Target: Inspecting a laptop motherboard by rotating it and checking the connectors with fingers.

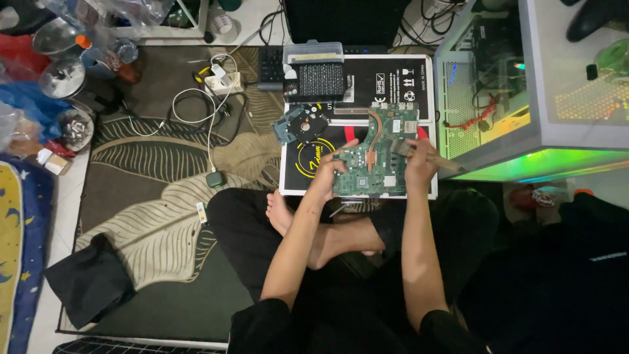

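my left hand point(333, 172) has its fingers curled over the left edge of the green laptop motherboard point(375, 157), thumb on top, gripping it so it sits tilted up toward me. right hand point(419, 159) is wrapped shut around a brush point(429, 156), bristle end resting on the board's right side, wooden handle poking out past my knuckles toward the lit pc case point(524, 98).

the board is over the black-and-white flat box point(393, 75) in front of my crossed legs, its lower edge about at the box's near rim; the copper heat pipe point(375, 141) runs down its middle. a bare hard drive point(303, 123) lies just left of the board, and a clear plastic tub point(313, 52) sits at the box's far corner, with a white power adapter and cable point(219, 82) off on the patterned rug point(157, 170).

to do this well, i reckon: light strokes, bristles only, working away from the sockets and small chips so nothing snags. keep the left grip on the bare edge, not on components, and hold the tilt so dust falls off the board rather than into it.
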